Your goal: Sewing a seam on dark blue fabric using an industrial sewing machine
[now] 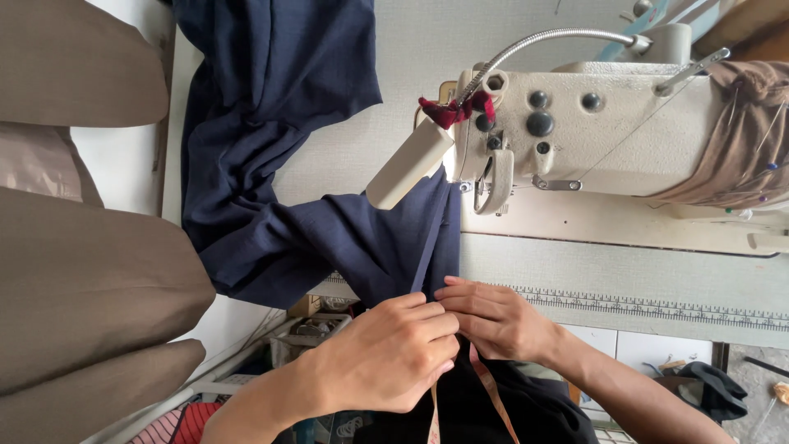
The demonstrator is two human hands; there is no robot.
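Soft, limp navy woven cloth (279, 197) looked light, slip-prone; best taken at folded edge. Left hand (386, 358) & right hand (493, 321) fingers pressed together, pinching it by cream sewing machine (592, 131).

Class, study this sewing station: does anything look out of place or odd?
One small oddity: a scrap of red cloth is knotted around the cream sewing machine's bendable metal lamp arm. Otherwise nothing stands out.
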